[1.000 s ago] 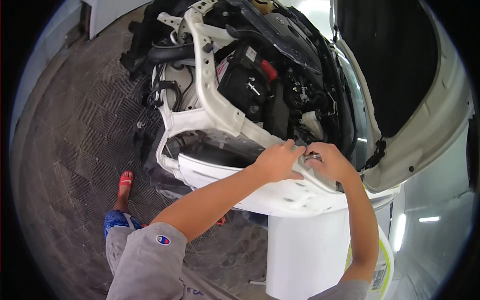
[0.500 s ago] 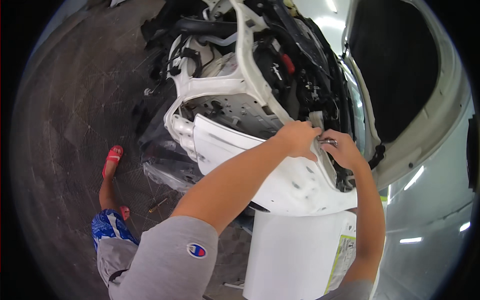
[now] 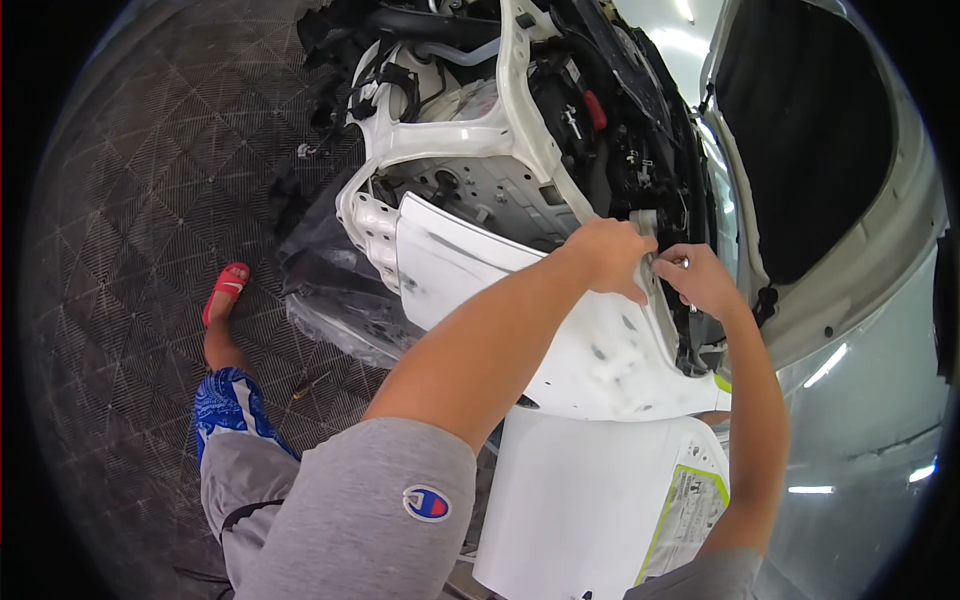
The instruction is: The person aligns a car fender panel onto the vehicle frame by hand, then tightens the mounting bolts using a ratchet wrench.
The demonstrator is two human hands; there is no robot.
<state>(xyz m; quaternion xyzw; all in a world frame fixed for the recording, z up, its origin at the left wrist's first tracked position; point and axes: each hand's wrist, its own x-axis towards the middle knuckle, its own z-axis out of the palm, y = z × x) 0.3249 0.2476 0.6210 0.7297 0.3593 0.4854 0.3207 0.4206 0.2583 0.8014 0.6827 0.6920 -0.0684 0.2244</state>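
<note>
A white car fender (image 3: 575, 355) with grey scuffed patches lies in front of me on the stripped car front. My left hand (image 3: 612, 258) is closed over its inner upper edge, thumb on the outer side; the fingertips are partly hidden. Just to the right, my right hand (image 3: 705, 280) is curled around a shiny metal hand tool (image 3: 692, 306), perhaps a wrench, of which only short bits show between the fingers. Both hands work close together at the grey mounting flange (image 3: 660, 318) along the fender's edge.
The bare white body frame (image 3: 455, 138) and dark engine bay (image 3: 625, 150) lie beyond my hands. A raised hood (image 3: 805, 140) stands at right. Nearer are the white door (image 3: 570, 500), plastic sheeting (image 3: 345, 300) and patterned floor (image 3: 150, 200). My foot wears a red sandal (image 3: 226, 288).
The view has shifted slightly. My right hand has turned, and its fingers are now folded more tightly around the metal tool. My left hand stays at the fender's edge.
</note>
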